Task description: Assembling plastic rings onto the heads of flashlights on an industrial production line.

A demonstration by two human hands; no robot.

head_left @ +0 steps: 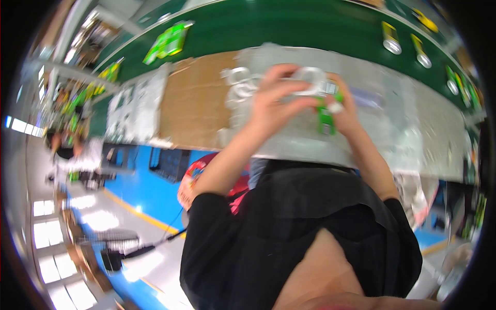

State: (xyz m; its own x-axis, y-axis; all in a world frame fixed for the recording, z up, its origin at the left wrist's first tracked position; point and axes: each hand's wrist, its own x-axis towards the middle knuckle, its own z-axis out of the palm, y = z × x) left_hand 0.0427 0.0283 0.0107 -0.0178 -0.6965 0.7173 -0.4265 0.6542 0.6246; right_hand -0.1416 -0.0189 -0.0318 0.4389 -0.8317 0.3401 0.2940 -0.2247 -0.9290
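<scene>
Both my hands are raised together over a silvery worktable [392, 119]. My left hand [274, 101] grips a clear plastic pack [310, 80] from the left, fingers curled over its top. My right hand [347, 111] closes on the same pack from the right, where a green piece [325, 120] hangs below it. The picture is blurred, so the pack's contents cannot be made out. More clear plastic pieces [240, 82] lie on the table just left of my left hand.
A brown cardboard sheet [194, 101] covers the table's left part. Beyond it runs a green conveyor belt [268, 23] carrying green packs [168, 41] and yellow-and-silver cylinders [391, 39]. Another person [67, 147] stands far left. A red bag [199, 170] and a floor fan [116, 248] sit below.
</scene>
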